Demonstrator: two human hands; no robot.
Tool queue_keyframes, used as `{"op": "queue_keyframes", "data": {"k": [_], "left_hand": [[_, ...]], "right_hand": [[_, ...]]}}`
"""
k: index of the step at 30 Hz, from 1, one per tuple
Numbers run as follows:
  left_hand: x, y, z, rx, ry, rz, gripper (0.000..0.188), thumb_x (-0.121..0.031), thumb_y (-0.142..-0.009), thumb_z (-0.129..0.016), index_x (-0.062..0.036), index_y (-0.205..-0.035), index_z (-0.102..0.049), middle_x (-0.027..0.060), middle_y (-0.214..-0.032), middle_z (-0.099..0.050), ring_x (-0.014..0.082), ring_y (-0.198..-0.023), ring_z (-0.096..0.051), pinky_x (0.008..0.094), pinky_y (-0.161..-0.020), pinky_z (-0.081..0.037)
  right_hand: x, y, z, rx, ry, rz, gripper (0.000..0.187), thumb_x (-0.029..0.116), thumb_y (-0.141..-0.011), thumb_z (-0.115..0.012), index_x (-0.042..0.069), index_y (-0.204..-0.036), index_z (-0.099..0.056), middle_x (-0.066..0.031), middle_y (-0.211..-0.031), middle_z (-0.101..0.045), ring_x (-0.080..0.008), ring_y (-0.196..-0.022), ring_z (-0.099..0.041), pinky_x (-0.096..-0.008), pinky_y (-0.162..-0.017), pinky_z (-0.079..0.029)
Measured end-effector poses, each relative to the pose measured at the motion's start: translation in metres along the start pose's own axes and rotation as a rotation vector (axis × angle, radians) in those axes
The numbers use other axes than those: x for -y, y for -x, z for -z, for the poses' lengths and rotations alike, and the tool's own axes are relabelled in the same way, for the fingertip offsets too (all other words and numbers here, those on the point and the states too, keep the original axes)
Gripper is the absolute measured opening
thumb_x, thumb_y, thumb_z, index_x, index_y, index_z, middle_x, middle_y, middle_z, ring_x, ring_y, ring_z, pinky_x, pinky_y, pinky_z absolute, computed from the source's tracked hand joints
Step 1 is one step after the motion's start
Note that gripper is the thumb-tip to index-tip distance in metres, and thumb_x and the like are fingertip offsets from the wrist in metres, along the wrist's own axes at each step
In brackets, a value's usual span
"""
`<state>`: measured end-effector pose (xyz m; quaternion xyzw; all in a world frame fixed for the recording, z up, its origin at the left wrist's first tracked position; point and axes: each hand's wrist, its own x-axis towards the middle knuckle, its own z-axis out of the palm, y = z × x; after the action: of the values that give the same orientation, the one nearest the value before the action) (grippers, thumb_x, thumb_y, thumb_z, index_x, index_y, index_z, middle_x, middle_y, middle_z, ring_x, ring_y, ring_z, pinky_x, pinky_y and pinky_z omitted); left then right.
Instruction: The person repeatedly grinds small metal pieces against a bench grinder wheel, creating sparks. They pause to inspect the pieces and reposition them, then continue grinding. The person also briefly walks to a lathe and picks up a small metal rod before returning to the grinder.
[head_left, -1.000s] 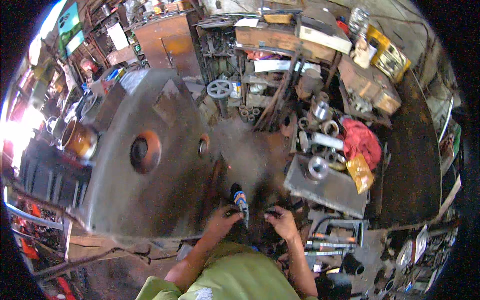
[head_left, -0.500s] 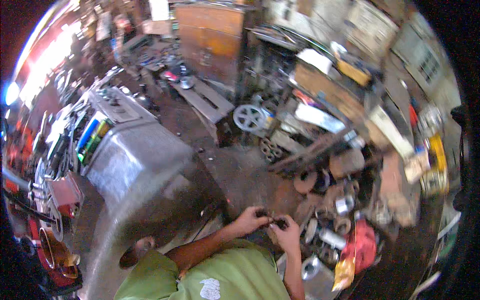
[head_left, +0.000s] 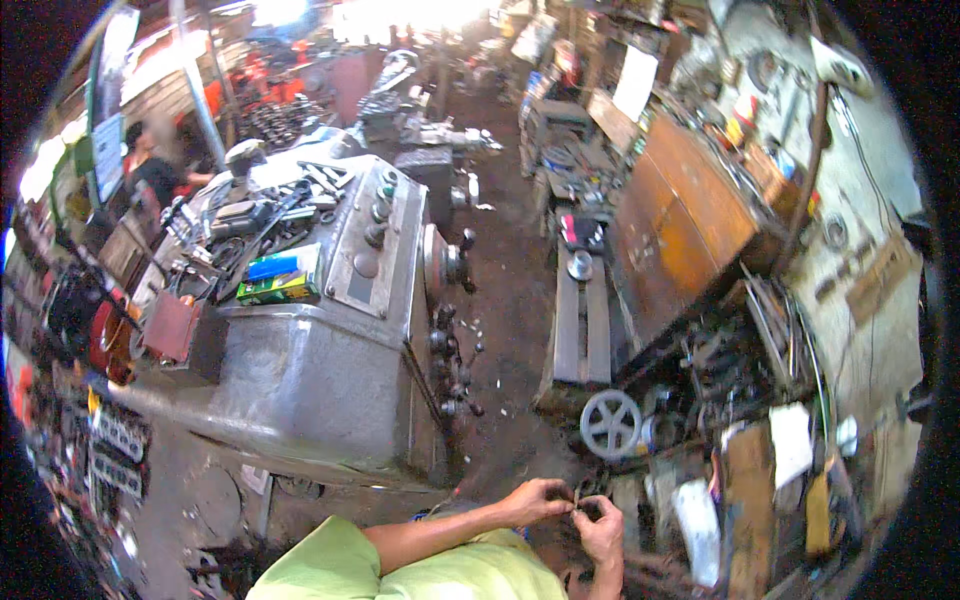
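My left grip (head_left: 541,500) and right grip (head_left: 602,530) pinched a small thin piece (head_left: 576,499) between them, handling seemingly unfinished; what remained was unclear.

The left hand (head_left: 541,501) and right hand (head_left: 602,530) have drawn close together, and a co-worker (head_left: 152,178) has come into view.

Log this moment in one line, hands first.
left hand, right hand: fingertips close together at small, unclear item | ahead: grey spoked wheel | left: grey machine housing
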<state>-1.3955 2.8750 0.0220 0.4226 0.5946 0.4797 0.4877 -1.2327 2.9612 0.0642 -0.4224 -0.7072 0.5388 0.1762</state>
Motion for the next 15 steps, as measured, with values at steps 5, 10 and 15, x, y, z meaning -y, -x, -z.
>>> {"op": "queue_keyframes", "data": {"k": [5, 10, 15], "left_hand": [[-0.009, -0.028, 0.018, -0.224, 0.07, 0.204, 0.033, -0.029, -0.087, -0.064, -0.0017, -0.106, -0.066, 0.0109, -0.094, -0.069, 0.017, -0.086, -0.064, 0.0335, -0.08, -0.049], [0.02, -0.031, 0.065, -0.552, 0.05, 0.249, 0.033, -0.03, -0.086, -0.065, -0.004, -0.106, -0.067, 0.0105, -0.092, -0.069, 0.0174, -0.084, -0.064, 0.0333, -0.079, -0.05], [0.031, -0.051, 0.116, -0.722, 0.069, 0.362, 0.033, -0.031, -0.085, -0.066, -0.0059, -0.106, -0.068, 0.0108, -0.096, -0.071, 0.0197, -0.087, -0.066, 0.0351, -0.081, -0.051]], "right_hand": [[0.026, -0.103, 0.018, 0.15, 0.146, 0.13, 0.021, 0.008, -0.073, -0.071, -0.003, -0.091, -0.065, -0.0093, -0.078, -0.066, -0.0149, -0.072, -0.059, -0.0305, -0.069, -0.048], [0.078, -0.201, -0.021, 0.27, 0.071, 0.373, 0.017, 0.005, -0.075, -0.068, -0.003, -0.089, -0.065, -0.0083, -0.077, -0.064, -0.014, -0.071, -0.059, -0.029, -0.068, -0.047], [0.163, -0.283, -0.072, 0.336, 0.038, 0.587, 0.014, 0.005, -0.078, -0.068, -0.002, -0.089, -0.065, -0.0065, -0.077, -0.065, -0.0111, -0.069, -0.058, -0.0274, -0.063, -0.048]]}}
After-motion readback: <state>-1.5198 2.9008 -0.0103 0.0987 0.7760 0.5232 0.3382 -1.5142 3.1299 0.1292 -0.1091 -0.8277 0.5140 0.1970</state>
